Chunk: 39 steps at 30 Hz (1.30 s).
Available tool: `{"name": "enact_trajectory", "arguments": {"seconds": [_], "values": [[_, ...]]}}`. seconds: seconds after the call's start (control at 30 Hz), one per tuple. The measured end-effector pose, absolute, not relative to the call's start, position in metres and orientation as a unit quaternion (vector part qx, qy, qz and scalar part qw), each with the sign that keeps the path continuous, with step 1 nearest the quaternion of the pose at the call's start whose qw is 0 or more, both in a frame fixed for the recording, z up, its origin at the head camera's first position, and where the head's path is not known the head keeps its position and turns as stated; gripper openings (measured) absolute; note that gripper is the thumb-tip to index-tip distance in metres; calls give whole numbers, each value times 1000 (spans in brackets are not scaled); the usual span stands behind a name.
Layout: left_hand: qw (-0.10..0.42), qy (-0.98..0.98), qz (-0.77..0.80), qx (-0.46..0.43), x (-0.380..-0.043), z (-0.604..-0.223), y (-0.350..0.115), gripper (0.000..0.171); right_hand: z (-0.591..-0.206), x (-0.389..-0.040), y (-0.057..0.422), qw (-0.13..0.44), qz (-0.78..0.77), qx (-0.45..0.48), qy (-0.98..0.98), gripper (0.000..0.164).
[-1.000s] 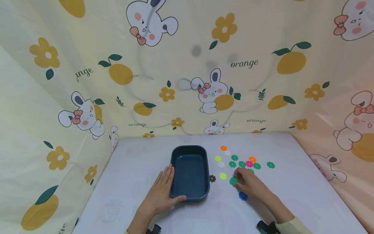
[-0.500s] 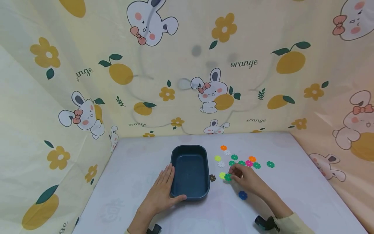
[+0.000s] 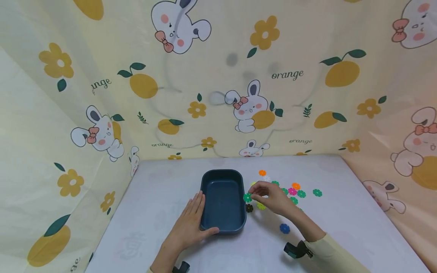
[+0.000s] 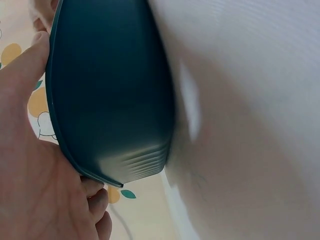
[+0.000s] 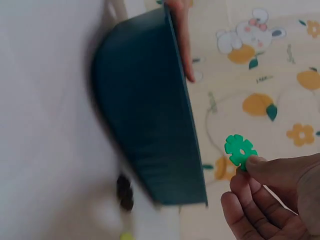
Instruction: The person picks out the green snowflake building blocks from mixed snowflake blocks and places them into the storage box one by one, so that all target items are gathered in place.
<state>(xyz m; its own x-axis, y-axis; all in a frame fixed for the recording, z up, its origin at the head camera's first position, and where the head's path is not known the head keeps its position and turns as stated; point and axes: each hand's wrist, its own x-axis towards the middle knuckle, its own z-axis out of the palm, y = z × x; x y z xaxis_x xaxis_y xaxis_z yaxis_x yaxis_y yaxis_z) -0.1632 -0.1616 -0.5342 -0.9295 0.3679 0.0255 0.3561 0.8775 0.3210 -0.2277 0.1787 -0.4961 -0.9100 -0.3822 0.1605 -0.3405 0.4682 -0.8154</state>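
Note:
A dark blue rectangular tray [image 3: 223, 204] stands on the table. My left hand [image 3: 189, 223] rests along its left side, fingers straight at the rim and thumb at the near corner. In the left wrist view that hand [image 4: 40, 165] lies against the outside of the tray's rim. My right hand [image 3: 273, 199] pinches a green plastic snowflake disc [image 3: 247, 197] between thumb and fingertips, at the tray's right rim. The right wrist view shows the notched green disc [image 5: 240, 150] held up by its edge, beside the tray wall [image 5: 145, 105].
Several snowflake discs lie right of the tray, among them a black one [image 3: 249, 208] close to its wall, a blue one [image 3: 285, 228], a pink one [image 3: 292, 191] and an orange one [image 3: 262, 173]. A patterned curtain [image 3: 205, 76] hangs behind the table.
My right hand has picked up the green disc from among the others and carried it left and up to the tray's right rim. The left hand stays at the tray.

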Motion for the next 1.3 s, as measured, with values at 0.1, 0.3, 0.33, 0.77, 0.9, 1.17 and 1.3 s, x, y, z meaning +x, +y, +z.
{"name": "enact_trajectory", "arguments": {"seconds": [0.1,0.3,0.33,0.77,0.9,1.17,1.3], "values": [[20,968,167,186,-163,-534,-162,123,-494,-232,164,46,-489,-229,841,7],[19,967,165,192,-163,-536,-162,122,-494,-240,134,99,-493,-266,822,7],[18,967,165,194,-163,-536,-162,122,-494,-242,130,106,-491,-271,821,7],[32,965,175,195,-164,-536,-161,120,-507,-264,87,178,-455,-315,814,9],[31,964,175,196,-164,-537,-162,119,-511,-265,76,202,-437,-313,819,7],[34,965,175,193,-165,-538,-162,119,-519,-270,62,245,-415,-303,822,6],[34,965,174,194,-165,-537,-162,119,-527,-274,57,256,-412,-293,824,6]]}}
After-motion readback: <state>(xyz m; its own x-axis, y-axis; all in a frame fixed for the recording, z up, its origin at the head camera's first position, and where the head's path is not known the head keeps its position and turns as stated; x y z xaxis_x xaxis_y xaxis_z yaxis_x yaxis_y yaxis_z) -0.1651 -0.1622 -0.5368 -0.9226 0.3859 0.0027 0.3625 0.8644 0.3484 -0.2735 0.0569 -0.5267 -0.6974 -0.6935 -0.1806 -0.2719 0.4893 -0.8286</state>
